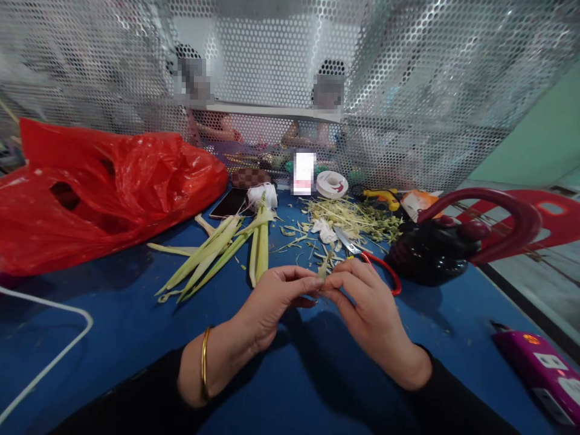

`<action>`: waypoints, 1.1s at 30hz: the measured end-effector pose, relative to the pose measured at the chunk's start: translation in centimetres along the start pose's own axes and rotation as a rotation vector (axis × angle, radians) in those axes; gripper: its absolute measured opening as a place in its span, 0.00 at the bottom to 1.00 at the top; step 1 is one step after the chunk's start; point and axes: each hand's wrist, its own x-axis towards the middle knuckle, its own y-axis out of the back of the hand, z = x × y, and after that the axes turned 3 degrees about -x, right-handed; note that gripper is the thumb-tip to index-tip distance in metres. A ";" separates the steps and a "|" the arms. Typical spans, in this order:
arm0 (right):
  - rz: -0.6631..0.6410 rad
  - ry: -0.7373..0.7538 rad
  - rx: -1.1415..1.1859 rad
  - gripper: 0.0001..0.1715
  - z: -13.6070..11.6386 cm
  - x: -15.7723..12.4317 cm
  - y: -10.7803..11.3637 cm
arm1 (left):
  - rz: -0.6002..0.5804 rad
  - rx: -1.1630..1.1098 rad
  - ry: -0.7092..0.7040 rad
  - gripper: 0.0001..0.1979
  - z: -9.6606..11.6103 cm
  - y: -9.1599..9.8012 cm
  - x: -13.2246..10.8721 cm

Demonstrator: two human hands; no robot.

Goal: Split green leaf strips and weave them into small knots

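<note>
My left hand (281,293), with a gold bangle at the wrist, and my right hand (369,308) meet over the blue table. Pinched between their fingertips is a small pale green-brown leaf piece (324,267), mostly hidden by the fingers. Scissors (348,240) with red handles lie just beyond my right hand, blades pointing away. Behind them spreads a pile of cut plant stems (335,212) with a crumpled white scrap (324,231). Long pale-green leaf strips (203,254) fan out past my left hand, some beside a white thread spool (263,196).
A red plastic bag (113,181) covers the left back. A dark pot (430,254) with a maroon handle stands right, and a purple power bank-like box (539,368) lies front right. A lit phone (303,172) and white reel (332,183) sit before the perforated metal screen (267,66).
</note>
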 end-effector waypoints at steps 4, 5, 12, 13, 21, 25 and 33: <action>-0.037 -0.093 0.072 0.08 0.0 -0.1 -0.2 | 0.033 0.002 -0.014 0.09 -0.1 -0.2 0.1; -0.044 -0.120 0.098 0.08 0.0 -0.1 -0.3 | 0.047 0.003 -0.030 0.09 -0.2 -0.3 0.1; -0.059 -0.243 0.258 0.09 -0.2 -0.1 -0.4 | 0.168 0.082 -0.124 0.08 -0.3 -0.7 -0.1; -0.057 -0.250 0.266 0.09 -0.3 -0.1 -0.4 | 0.177 0.083 -0.118 0.08 -0.3 -0.7 -0.1; 0.026 -0.279 0.260 0.07 -0.8 -0.3 -0.8 | 0.166 0.069 -0.100 0.08 0.0 -0.9 -0.1; 0.028 -0.060 0.013 0.08 -0.7 -0.4 -0.5 | 0.138 0.016 -0.041 0.08 -0.1 -0.7 -0.1; -0.013 0.238 -0.180 0.09 -0.4 0.1 0.4 | 0.059 -0.178 0.115 0.07 -0.8 0.2 0.3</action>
